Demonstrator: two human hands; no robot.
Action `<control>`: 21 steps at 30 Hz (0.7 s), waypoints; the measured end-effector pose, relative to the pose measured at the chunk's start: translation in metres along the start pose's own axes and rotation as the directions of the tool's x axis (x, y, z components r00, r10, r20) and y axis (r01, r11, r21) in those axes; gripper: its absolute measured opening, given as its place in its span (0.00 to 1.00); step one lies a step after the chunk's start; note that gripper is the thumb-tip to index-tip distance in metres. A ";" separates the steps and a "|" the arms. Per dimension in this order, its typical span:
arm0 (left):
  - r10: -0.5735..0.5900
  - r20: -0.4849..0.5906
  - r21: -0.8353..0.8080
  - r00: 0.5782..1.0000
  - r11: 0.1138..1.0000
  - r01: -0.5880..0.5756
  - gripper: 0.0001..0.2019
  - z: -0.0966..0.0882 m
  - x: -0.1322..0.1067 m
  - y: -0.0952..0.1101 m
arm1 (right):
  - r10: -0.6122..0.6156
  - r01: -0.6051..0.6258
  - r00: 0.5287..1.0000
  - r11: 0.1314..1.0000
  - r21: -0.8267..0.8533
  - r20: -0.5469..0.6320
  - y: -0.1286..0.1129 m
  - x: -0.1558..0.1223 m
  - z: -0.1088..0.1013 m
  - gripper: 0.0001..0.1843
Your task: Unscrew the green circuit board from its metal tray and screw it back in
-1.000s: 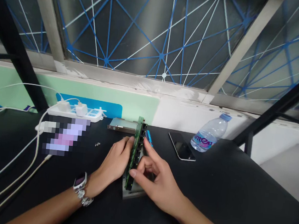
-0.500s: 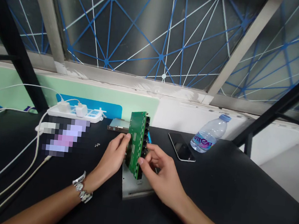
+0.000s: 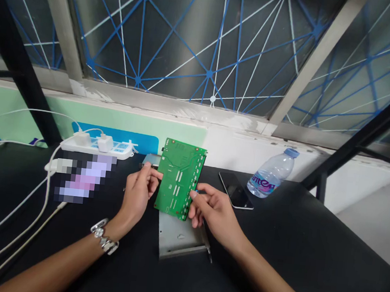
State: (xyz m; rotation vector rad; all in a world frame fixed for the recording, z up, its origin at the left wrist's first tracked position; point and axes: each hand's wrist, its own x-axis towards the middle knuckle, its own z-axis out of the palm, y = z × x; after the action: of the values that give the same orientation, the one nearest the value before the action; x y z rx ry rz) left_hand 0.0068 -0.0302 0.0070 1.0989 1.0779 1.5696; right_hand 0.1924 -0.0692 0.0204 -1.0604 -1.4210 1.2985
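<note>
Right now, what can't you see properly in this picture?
All in the head view:
- Far side of the green circuit board: turned away from the camera.
- Its small white markings: too tiny to read.
- Back of the metal plate: hidden behind the board.
- Part of the silver box: covered by the left hand and board.
- Patch near the power strip: blurred into squares.

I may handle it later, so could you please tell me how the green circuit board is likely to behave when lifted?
The green circuit board is probably stiff, looking flat between the left hand and right hand. It seems fairly light, held only near its edges. Apparent solder points suggest it may be fragile if knocked.
</note>
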 end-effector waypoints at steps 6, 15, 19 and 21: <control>-0.060 0.054 -0.040 0.997 0.997 0.062 0.26 -0.001 0.000 0.003 | 0.021 -0.021 1.000 0.988 0.154 0.005 -0.006 0.001 -0.002 0.17; 0.032 0.127 -0.051 0.991 0.998 -0.026 0.26 -0.002 0.000 0.005 | -0.007 0.013 1.000 0.974 0.227 -0.028 -0.011 -0.005 -0.005 0.18; 0.065 0.144 0.027 0.987 0.997 -0.069 0.22 -0.001 0.001 0.002 | -0.076 0.077 0.997 0.996 0.037 -0.033 -0.009 -0.006 -0.005 0.21; 0.067 0.173 0.097 0.983 0.992 -0.085 0.20 -0.002 0.002 -0.003 | -0.147 0.147 0.989 0.988 -0.051 0.022 -0.008 -0.010 -0.004 0.25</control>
State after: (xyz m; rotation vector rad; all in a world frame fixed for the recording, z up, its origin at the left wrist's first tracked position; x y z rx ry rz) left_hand 0.0053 -0.0279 0.0046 1.3330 1.0219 1.4625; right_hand 0.1977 -0.0783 0.0281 -0.9612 -1.5250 1.1730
